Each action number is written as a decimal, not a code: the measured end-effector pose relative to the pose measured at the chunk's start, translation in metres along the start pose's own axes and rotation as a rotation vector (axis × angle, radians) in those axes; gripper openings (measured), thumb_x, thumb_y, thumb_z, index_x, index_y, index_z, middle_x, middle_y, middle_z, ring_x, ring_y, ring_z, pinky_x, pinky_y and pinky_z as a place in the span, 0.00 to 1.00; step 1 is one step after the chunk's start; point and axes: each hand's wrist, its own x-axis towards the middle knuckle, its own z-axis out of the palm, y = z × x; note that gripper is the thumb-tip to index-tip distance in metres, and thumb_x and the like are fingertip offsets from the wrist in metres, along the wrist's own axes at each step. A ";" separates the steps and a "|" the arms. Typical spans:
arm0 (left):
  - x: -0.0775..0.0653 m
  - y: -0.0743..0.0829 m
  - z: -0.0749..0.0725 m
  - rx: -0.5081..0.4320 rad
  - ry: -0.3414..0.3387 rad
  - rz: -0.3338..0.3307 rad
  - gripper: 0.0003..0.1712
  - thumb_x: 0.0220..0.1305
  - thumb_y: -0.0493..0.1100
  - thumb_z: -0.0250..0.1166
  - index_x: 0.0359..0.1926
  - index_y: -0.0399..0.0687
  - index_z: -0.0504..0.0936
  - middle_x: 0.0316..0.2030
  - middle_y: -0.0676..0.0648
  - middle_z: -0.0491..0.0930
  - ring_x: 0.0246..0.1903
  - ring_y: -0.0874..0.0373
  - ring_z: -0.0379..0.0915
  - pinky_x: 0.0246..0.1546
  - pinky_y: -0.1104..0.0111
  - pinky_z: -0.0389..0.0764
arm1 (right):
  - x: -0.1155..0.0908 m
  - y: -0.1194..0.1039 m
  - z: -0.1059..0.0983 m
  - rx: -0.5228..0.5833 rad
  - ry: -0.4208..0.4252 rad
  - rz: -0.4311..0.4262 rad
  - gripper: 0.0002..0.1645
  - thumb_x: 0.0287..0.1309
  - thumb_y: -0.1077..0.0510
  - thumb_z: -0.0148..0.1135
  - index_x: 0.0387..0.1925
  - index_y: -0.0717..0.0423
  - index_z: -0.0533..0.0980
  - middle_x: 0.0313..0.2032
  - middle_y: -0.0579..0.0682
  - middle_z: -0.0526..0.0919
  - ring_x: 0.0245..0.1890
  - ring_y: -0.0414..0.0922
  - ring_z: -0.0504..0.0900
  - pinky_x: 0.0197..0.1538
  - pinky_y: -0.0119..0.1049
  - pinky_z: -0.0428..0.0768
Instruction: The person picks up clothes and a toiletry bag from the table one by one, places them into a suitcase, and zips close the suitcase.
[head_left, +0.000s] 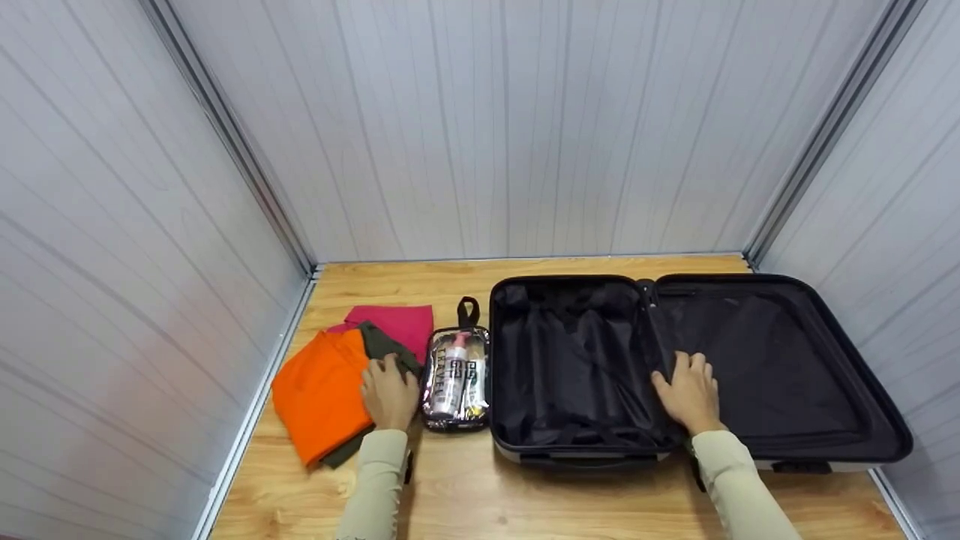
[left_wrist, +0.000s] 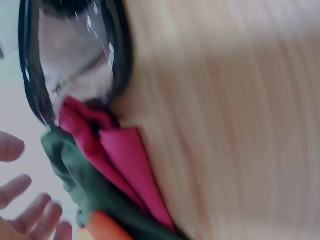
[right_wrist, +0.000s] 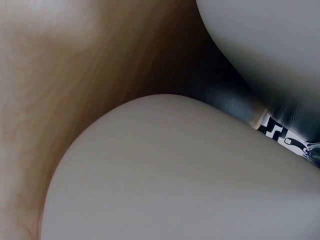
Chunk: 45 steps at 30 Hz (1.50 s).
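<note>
My left hand (head_left: 390,394) is over the folded clothes, its fingers loosely bent and holding nothing. An orange garment (head_left: 322,390) lies on top of a dark green one (head_left: 382,345), with a pink garment (head_left: 409,322) behind. In the left wrist view the spread fingers (left_wrist: 37,212) are apart from the green cloth (left_wrist: 90,180). My right hand (head_left: 691,394) is above the hinge side of an open black-lined suitcase (head_left: 570,360), fingers extended and gripping nothing. The right wrist view shows the suitcase's pale rounded shells (right_wrist: 165,165) and the gap between them; the hand is hidden there.
Between the clothes and suitcase lies a clear toiletry pouch (head_left: 456,386) with bottles inside and a black loop (head_left: 468,311). The suitcase's other half (head_left: 772,367) lies flat near the right wall (head_left: 885,225). Panel walls enclose the wooden floor (head_left: 465,495).
</note>
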 end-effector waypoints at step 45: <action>0.005 -0.057 -0.026 0.011 -0.087 -0.133 0.14 0.65 0.31 0.56 0.45 0.39 0.86 0.45 0.32 0.80 0.49 0.32 0.76 0.48 0.40 0.78 | -0.001 0.002 0.002 0.028 -0.009 0.026 0.41 0.68 0.48 0.59 0.70 0.72 0.62 0.58 0.72 0.66 0.58 0.69 0.66 0.57 0.65 0.68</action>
